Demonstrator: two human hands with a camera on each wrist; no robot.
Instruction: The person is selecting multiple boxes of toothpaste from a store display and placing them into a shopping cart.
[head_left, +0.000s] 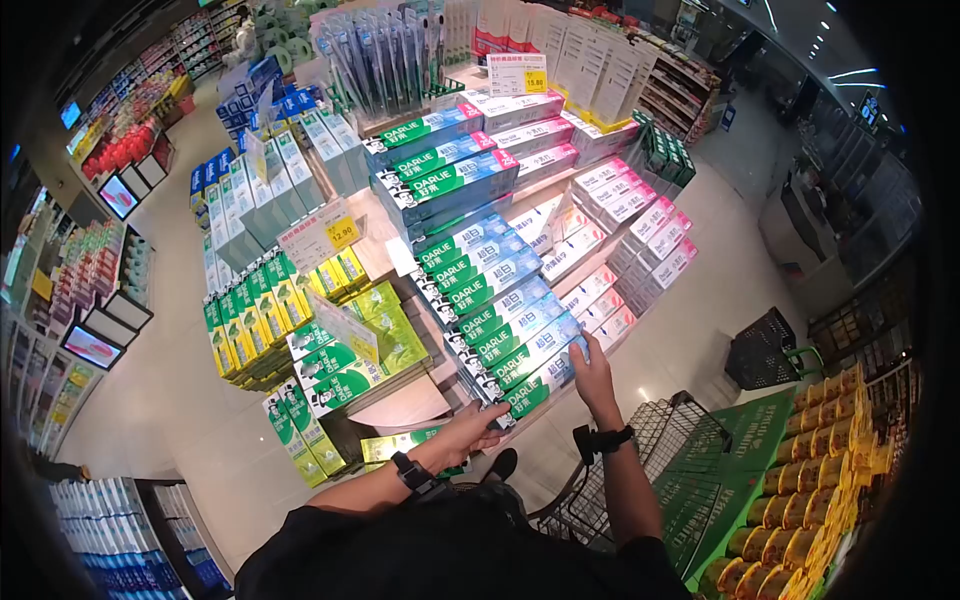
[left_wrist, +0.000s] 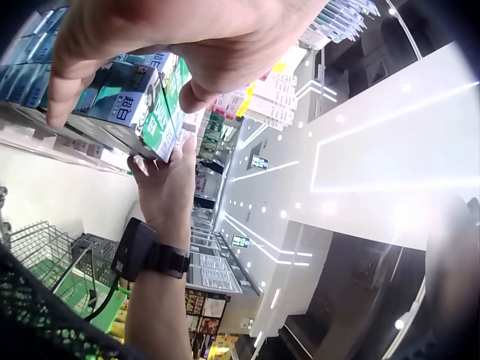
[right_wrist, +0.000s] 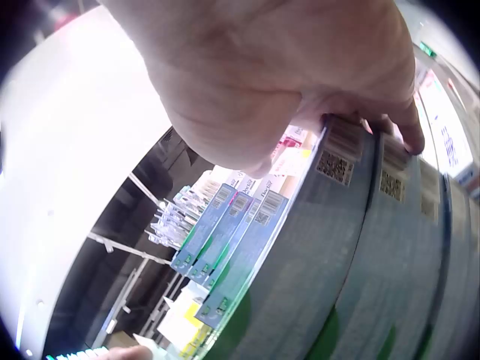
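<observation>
A stepped display holds stacks of blue and green Darlie toothpaste boxes [head_left: 490, 300]. My left hand [head_left: 478, 425] grips the near end of the lowest blue box [head_left: 530, 385], with thumb and fingers curled round it. My right hand [head_left: 592, 365] holds the far end of the same row. In the left wrist view my left hand [left_wrist: 187, 37] clasps the box end [left_wrist: 139, 112], and my right hand [left_wrist: 169, 184] is pressed against it from below. The right wrist view shows my right hand [right_wrist: 270, 75] with fingers curled over the barcode ends of the boxes [right_wrist: 330, 247].
A wire shopping cart [head_left: 680, 440] stands right in front of me. A black basket [head_left: 765, 350] sits on the floor to the right. Green toothpaste boxes [head_left: 350, 350] and a price sign [head_left: 320, 232] lie left of my hands. Yellow packs [head_left: 810, 490] fill the lower right.
</observation>
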